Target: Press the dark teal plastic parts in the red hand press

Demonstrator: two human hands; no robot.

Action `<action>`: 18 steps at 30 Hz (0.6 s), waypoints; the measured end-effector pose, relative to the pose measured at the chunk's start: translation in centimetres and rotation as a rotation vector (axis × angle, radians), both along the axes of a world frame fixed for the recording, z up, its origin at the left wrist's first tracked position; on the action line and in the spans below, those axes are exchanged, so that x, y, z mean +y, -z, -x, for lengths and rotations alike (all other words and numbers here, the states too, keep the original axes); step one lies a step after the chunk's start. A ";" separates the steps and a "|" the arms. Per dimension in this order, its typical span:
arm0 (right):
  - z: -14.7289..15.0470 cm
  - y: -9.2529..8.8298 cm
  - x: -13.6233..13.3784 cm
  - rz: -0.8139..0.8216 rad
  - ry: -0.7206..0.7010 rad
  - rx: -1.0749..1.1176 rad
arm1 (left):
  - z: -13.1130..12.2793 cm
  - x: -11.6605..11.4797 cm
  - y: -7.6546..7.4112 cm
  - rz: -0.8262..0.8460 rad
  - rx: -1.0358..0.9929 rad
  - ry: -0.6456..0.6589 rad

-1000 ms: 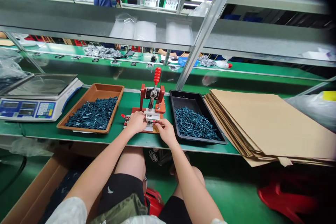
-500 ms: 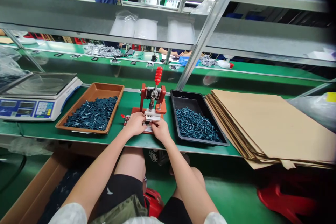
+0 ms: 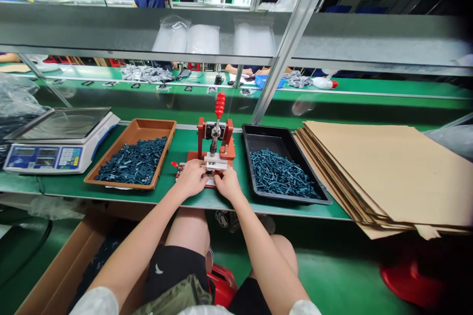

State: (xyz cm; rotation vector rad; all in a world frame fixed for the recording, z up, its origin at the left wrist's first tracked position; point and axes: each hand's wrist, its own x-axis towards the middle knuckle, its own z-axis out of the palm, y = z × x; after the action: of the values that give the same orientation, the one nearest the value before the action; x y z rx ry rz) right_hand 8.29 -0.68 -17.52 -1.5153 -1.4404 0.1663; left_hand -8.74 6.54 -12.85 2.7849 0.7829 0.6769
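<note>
Hand press: mid-bench, the centre of the clock; its red-handled press [image 3: 215, 131] stands with the lever [image 3: 220, 105] upright.
Brown tray: the brown tray [image 3: 146, 128] sits at nine o'clock, dark blue flat pieces [image 3: 135, 161] heaped over its near part.
Black tray: the black tray [image 3: 271, 139] sits at three to four o'clock, slim dark blue pieces [image 3: 283, 173] piled in its near part.
Floor carton: the open carton [image 3: 59, 266] lies at eight o'clock below the bench [image 3: 210, 199], dark contents inside, too dim to name.
Hands: left hand [image 3: 192, 177] at seven o'clock, right hand [image 3: 227, 183] at five, both at the press base with fingers bent inward; cannot tell whether either grips a part.
Since one second ago: the right hand is closer to the left; the lever is unchanged.
</note>
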 end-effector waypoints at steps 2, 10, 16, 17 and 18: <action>0.0 0.0 0.0 -0.006 -0.004 0.003 | 1.1 0.3 0.0 -0.094 -0.207 -0.134; -0.2 -0.3 -0.1 0.071 0.004 0.125 | 0.1 3.1 0.4 0.346 -0.496 -0.343; -1.5 -0.7 0.5 0.296 -0.005 0.306 | 0.0 1.9 0.4 0.302 -0.163 -0.184; -1.7 -0.8 0.6 0.313 -0.030 0.324 | 0.2 2.2 0.1 0.337 -0.190 -0.192; -1.8 -0.9 0.6 0.322 -0.061 0.344 | 0.2 2.5 -0.4 0.362 -0.247 -0.220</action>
State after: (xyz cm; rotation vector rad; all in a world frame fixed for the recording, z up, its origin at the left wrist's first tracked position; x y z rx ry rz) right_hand 10.11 -0.03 -16.63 -1.6033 -1.2215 0.6905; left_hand -8.94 9.07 -12.48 2.2634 1.0483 0.8049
